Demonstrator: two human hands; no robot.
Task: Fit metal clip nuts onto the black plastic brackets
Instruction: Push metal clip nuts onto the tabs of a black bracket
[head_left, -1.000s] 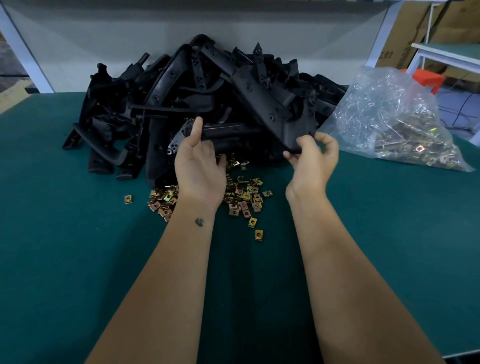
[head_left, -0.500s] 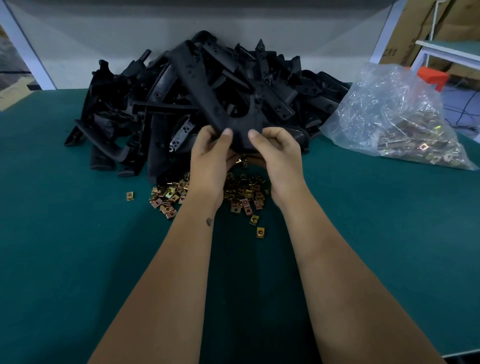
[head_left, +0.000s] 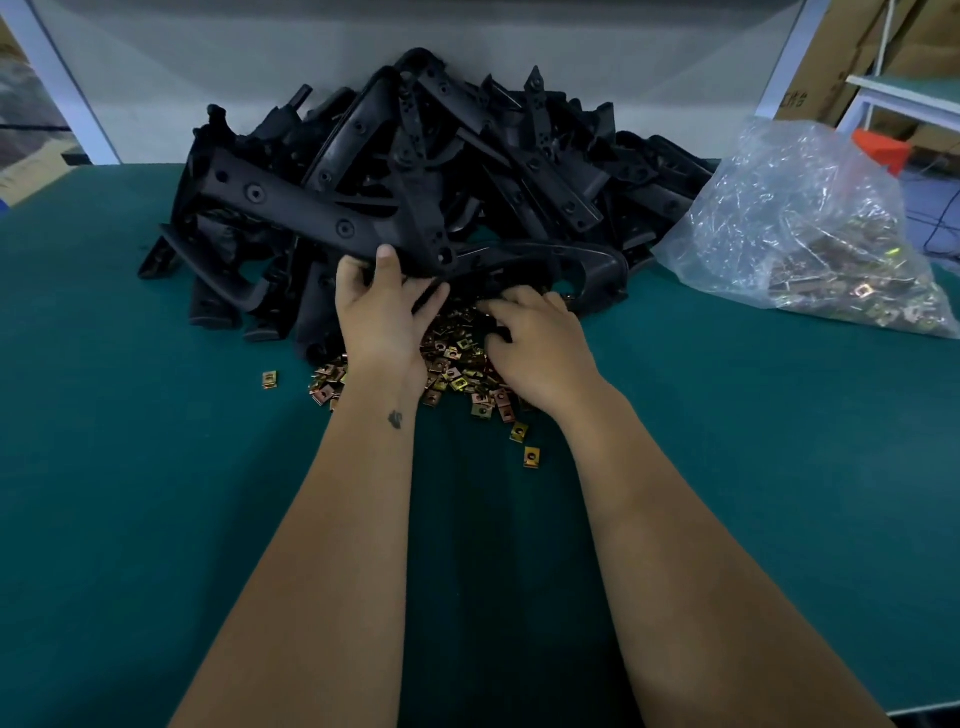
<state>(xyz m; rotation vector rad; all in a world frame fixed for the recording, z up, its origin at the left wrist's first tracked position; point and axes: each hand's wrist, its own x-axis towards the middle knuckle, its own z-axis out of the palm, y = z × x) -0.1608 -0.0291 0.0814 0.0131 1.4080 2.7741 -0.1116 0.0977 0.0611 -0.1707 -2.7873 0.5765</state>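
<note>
A: What are the brackets (head_left: 415, 171) heaped at twelve o'clock made of?

B: Black plastic, mostly matt and faintly grained, with a dull sheen along the moulded edges. The bracket (head_left: 322, 218) gripped by the left hand (head_left: 382, 317) looks the same.

A: And the loose clip nuts (head_left: 462, 364) under the right hand (head_left: 535, 348)?

B: Metal, with a glossy brass-and-copper plating that glints yellow.

A: What covers the table (head_left: 130, 493)?

B: A dark teal mat, smooth and matt, like felt or rubber.

A: And at two o'clock?

B: A bag (head_left: 810, 228) of clear, crinkled, shiny plastic film holding more plated metal pieces. Behind it stand matt brown cardboard boxes (head_left: 831, 62).
</note>
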